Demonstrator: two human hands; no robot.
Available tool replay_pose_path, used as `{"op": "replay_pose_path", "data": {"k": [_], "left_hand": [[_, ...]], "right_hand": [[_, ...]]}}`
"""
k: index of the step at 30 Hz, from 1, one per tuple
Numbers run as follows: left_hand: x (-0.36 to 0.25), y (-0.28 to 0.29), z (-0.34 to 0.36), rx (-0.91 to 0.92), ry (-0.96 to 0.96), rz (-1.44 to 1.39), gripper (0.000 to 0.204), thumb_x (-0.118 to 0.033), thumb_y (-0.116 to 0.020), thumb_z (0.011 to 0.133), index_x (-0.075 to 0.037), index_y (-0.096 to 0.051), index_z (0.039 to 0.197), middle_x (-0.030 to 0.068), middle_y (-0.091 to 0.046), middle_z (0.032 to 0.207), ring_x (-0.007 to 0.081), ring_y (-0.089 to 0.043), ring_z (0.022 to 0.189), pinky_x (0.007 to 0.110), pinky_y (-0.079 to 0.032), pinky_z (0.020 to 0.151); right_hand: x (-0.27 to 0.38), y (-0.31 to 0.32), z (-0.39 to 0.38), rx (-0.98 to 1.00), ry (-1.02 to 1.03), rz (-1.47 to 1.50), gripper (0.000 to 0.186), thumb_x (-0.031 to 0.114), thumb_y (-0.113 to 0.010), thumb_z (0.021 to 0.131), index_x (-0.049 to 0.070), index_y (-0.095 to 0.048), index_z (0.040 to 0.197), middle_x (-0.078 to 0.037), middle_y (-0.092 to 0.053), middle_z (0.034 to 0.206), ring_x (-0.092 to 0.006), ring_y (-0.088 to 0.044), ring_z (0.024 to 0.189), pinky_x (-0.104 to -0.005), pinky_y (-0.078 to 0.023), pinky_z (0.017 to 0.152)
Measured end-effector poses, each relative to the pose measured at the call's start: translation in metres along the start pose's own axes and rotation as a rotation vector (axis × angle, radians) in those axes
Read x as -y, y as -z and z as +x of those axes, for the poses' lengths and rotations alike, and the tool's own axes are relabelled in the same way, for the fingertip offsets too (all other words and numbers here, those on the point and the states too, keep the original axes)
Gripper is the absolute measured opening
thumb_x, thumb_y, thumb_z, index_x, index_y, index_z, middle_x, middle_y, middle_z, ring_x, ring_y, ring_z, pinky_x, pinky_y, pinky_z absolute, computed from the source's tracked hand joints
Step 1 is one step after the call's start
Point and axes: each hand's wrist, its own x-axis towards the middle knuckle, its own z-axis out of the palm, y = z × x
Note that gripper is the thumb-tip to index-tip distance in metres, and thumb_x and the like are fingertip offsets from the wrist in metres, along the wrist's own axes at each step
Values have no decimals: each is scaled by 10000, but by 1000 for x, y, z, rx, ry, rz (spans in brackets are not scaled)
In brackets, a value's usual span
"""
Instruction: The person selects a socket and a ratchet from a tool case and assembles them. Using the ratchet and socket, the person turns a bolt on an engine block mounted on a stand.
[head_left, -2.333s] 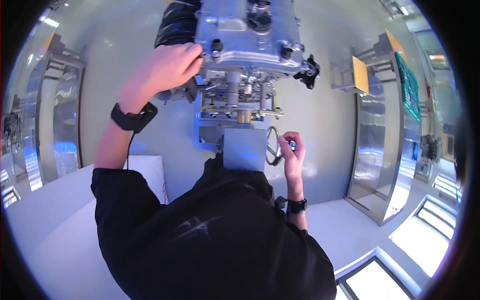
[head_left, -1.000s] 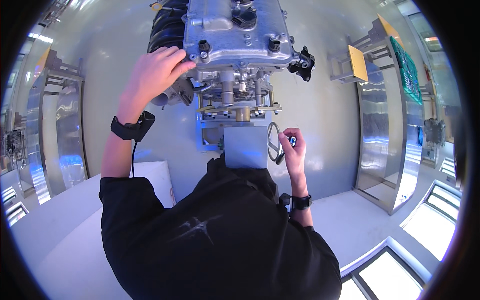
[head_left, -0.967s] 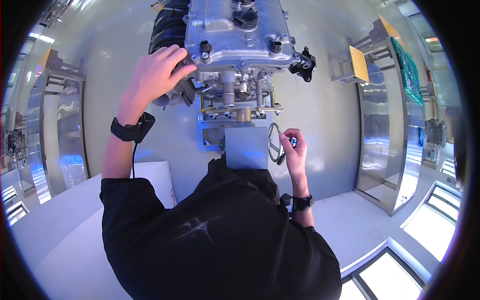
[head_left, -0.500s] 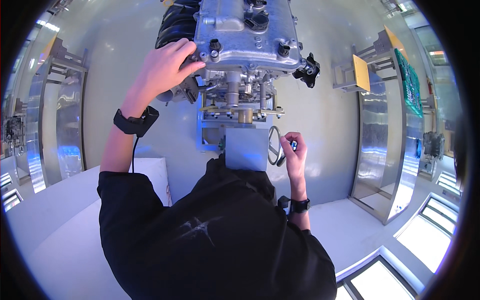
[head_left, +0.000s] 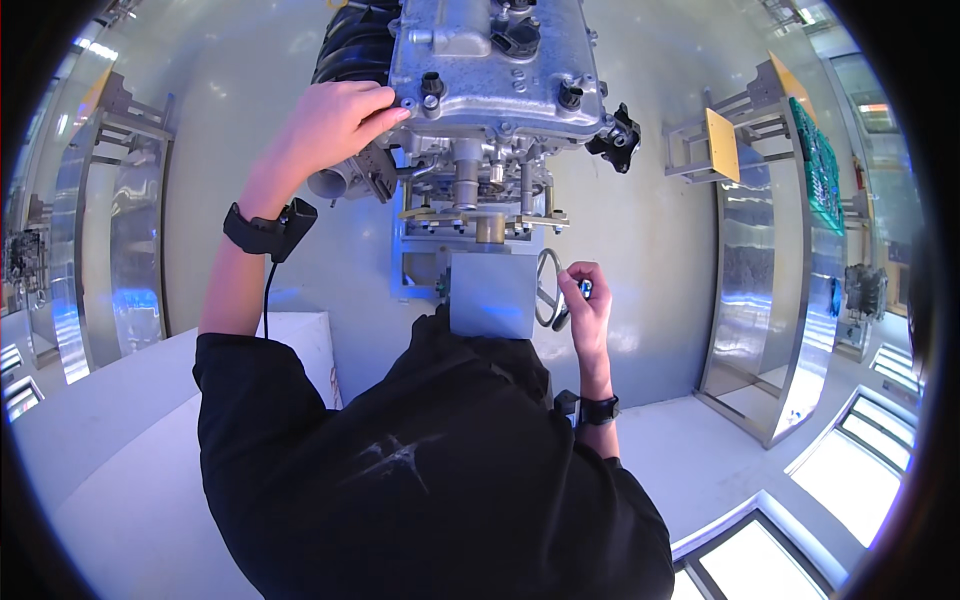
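Observation:
A metal engine (head_left: 480, 75) with a silver cover sits in front of me on a stand. My left hand (head_left: 340, 122) lies on its near left corner, fingers bent over the edge by the black ribbed intake manifold (head_left: 352, 48) and thumb against the cover's corner. Below that palm a round-mouthed throttle body (head_left: 328, 183) shows. Close to my body is a grey box (head_left: 492, 295) with a spoked handwheel (head_left: 547, 288) on its right side. My right hand (head_left: 588, 300) is closed around the wheel's dark handle, mostly hidden by the fingers.
The blue stand frame (head_left: 420, 270) is under the engine. A metal rack (head_left: 765, 270) stands on the right, with a yellow board (head_left: 722, 145) and a green panel (head_left: 818, 165). Another metal rack (head_left: 138, 220) stands on the left. A white surface (head_left: 250, 365) lies behind my left arm.
My left hand has shifted slightly up the engine's corner and its thumb has moved closer to the fingers, baring more of the throttle body. My right hand keeps its hold on the wheel handle.

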Motion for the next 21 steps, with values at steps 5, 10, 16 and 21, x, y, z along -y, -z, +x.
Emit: {"op": "replay_pose_path", "data": {"k": [5,10,16,21], "left_hand": [[-1,3,1,12,-29,-1,281,-225,-629,915,-26,-505,761,105,-460,672,306,-460,598,384,-379,542],[-4,7,-2,-88,-56,-27,188,-192,-623,918,-37,-539,850,79,-486,719,249,-466,565,351,-371,526],[-42,6,-9,-151,337,-638,111,-157,-532,944,-51,-553,920,15,-510,738,95,-468,499,260,-356,458],[-68,-34,-14,61,609,-1982,211,-228,-448,973,-50,-534,898,-39,-442,677,44,-317,448,194,-261,393]], "right_hand": [[2,-2,0,-7,-12,6,146,100,-661,893,-10,-585,951,-24,-609,832,-78,-531,750,-236,-449,669],[-1,0,1,5,-15,-15,147,105,-664,893,-7,-587,951,-16,-602,822,-78,-525,736,-242,-444,655],[-5,-1,1,-16,14,-2,150,108,-663,893,-6,-588,954,-23,-608,827,-80,-530,756,-242,-446,676],[-3,-1,0,-32,-11,9,155,109,-668,888,-6,-592,959,-36,-619,823,-86,-547,774,-249,-455,699]]}}
